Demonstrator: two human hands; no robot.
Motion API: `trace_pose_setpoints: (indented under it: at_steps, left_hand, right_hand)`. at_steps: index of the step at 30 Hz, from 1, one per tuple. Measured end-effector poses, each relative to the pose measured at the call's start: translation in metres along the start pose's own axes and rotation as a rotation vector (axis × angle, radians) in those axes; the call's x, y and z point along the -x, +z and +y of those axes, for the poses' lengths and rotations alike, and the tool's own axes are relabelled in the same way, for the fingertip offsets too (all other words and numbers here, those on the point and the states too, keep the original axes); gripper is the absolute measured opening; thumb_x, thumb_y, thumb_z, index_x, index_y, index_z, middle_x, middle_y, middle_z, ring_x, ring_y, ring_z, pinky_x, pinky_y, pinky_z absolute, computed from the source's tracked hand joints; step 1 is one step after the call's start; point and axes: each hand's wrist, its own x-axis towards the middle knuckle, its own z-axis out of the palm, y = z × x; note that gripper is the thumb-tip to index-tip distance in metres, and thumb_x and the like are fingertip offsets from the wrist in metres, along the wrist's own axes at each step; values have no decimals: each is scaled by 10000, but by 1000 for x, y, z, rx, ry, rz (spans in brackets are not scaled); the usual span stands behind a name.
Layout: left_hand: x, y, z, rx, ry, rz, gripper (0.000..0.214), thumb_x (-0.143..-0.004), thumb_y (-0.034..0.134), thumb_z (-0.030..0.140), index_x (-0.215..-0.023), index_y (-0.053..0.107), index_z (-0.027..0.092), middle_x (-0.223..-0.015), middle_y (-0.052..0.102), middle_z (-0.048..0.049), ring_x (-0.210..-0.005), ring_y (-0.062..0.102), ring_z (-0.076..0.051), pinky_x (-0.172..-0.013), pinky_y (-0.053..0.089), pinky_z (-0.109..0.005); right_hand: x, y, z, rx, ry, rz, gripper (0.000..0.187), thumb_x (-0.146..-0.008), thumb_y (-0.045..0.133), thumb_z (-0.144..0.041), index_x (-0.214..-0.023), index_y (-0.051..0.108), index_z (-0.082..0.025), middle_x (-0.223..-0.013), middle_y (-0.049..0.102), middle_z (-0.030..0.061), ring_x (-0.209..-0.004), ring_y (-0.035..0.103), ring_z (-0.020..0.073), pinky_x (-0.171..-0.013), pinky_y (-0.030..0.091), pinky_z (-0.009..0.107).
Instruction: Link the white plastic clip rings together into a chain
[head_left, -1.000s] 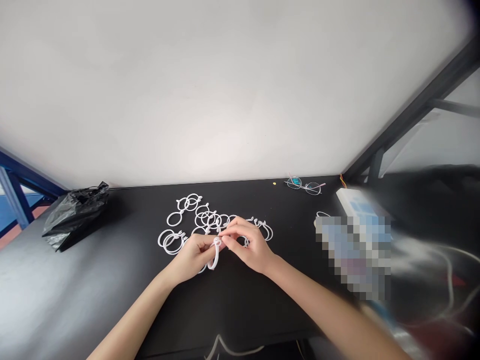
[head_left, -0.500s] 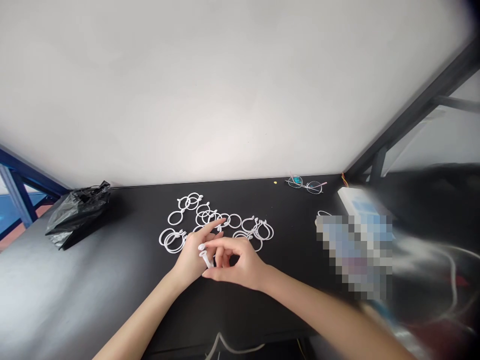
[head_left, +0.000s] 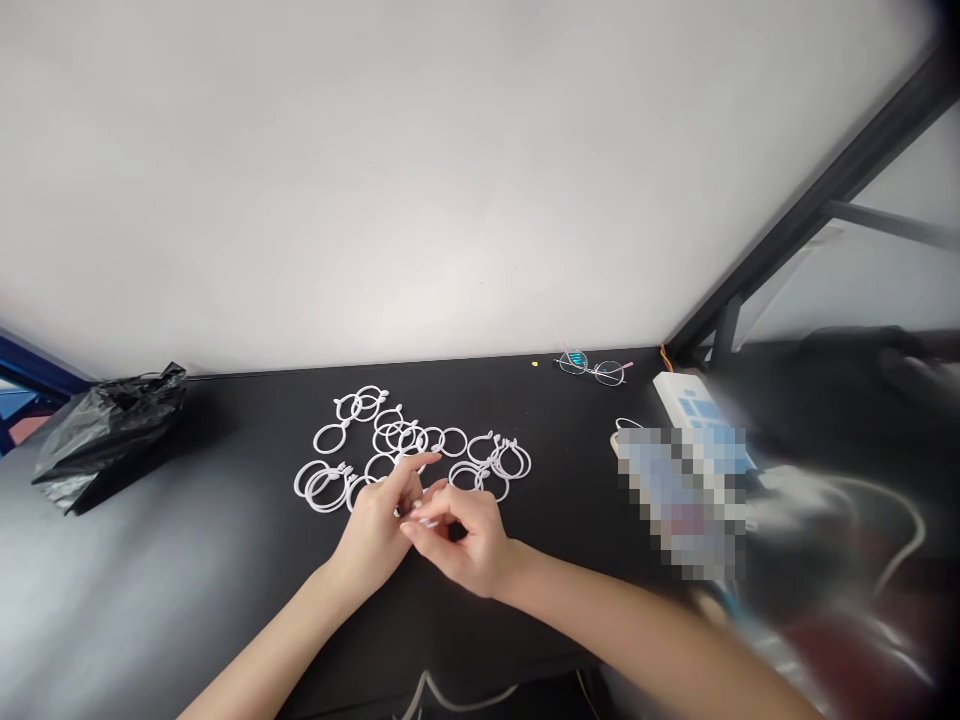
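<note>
The left hand [head_left: 371, 530] and right hand [head_left: 465, 540] pinch a small white plastic piece [head_left: 417, 514] between their fingers (more hidden than a moment ago), just before the white plastic rings [head_left: 454, 442]. A black plastic bag [head_left: 105, 440] and eyeglasses [head_left: 592, 368] lie farther off on the black table [head_left: 480, 620].

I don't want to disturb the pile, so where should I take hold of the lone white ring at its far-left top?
Pinch the left rim of the white plastic ring, coming from the left and above. It lies flat, so the rim is easy to reach, and that side faces bare black tabletop, away from the other rings.
</note>
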Motion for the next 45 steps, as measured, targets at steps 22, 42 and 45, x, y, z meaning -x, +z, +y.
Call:
trace_pose_setpoints:
  at_steps: [22,42,45]
  left_hand:
    - [-5,-11,0,189,16,-224,226,-736,699,179,-961,681,165,-730,687,7,-566,575,-89,-517,478,-174]
    - [-23,-42,-54,-420,-49,145,528,-847,606,505,-1276,529,208,-1106,668,-90,-1028,592,-273,-901,470,-398]
    - [-22,-55,-57,-438,-84,176,433,-895,530,446,-1249,536,197,-1147,648,-97,-1065,572,-274,-915,461,-403]
  right_hand:
    - [-4,-6,2,52,6,132,310,-840,675,-267,-595,499,-193,-506,620,-26,-415,555,86,-419,471,192]
    - [-7,-14,6,97,-41,23,118,-866,608,-298,-899,608,-185,-684,664,12,-463,538,84,-497,494,227]
    - [-7,-14,7,130,-39,37,99,-872,591,-283,-872,610,-186,-680,657,7,-456,532,79,-495,486,226]
